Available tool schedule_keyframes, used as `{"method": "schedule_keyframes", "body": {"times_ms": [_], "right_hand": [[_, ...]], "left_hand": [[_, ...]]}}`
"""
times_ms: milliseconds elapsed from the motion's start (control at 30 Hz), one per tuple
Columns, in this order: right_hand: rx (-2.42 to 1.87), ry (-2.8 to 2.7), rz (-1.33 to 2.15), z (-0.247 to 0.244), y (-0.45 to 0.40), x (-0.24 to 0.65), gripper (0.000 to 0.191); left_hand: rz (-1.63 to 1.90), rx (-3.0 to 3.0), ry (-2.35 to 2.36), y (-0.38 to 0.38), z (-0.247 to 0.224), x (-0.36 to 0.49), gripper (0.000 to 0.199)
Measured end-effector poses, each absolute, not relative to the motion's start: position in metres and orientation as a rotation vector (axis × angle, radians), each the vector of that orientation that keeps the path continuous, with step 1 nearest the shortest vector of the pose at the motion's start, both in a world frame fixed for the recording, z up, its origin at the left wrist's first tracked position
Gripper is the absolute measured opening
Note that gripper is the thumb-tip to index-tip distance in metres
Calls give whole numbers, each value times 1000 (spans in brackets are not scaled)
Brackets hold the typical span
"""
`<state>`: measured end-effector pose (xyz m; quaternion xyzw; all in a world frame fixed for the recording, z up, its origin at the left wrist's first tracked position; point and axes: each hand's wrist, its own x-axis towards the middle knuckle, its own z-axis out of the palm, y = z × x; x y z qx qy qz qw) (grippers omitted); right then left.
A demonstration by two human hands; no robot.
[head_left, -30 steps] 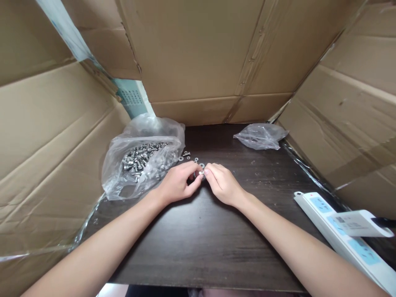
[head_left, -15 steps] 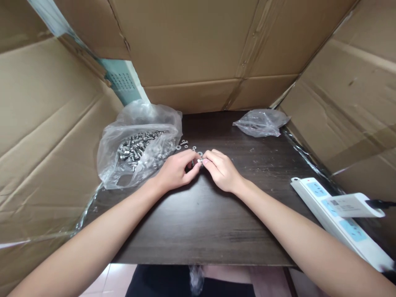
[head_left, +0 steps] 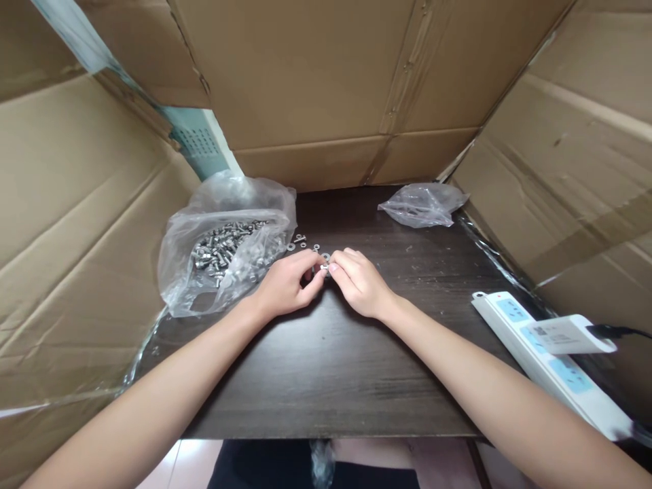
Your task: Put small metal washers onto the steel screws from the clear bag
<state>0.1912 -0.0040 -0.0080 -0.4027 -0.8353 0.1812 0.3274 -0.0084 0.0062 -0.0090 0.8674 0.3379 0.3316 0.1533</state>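
Observation:
Over the middle of the dark table [head_left: 326, 367], my left hand [head_left: 290, 282] and my right hand [head_left: 360, 284] meet fingertip to fingertip. Between them is a small silver bolt [head_left: 324, 267], pinched by the thumb and fingers of both hands. Its far details are too small to tell, and fingers cover part of it. Just behind the fingertips lie a few loose washers [head_left: 291, 247] and a bolt with a nut [head_left: 300, 238]. To the left of my left hand, an open clear plastic bag [head_left: 176, 261] holds a heap of silver bolts [head_left: 224, 248].
A second clear plastic bag [head_left: 424, 205] lies crumpled at the back right. On the right, a white power strip [head_left: 547, 360] carries a plugged-in white adapter [head_left: 570, 334] with a black cable. Cardboard walls [head_left: 316, 81] enclose the table at the back and both sides.
The view has shifted slightly, so everything sits a little further left. Both hands keep their pinch on the bolt, with only slight finger movement.

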Motion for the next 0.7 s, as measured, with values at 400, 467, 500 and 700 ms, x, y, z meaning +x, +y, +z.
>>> {"method": "schedule_keyframes", "body": {"times_ms": [400,467,500,700], "right_hand": [[-1062,-2199,477,-8,-2,191,32],[-1080,-2185,502,-8,-2,191,33],[-1086,-2186,512,-8,-2,191,33],[-1112,-2204,524,-8,-2,191,38]], "left_hand": [[956,2497,965,5,-8,-8,16],[954,2492,973,5,-8,-8,16],[952,2491,977,5,-8,-8,17],[966,2503,975,4,-8,-8,16]]}}
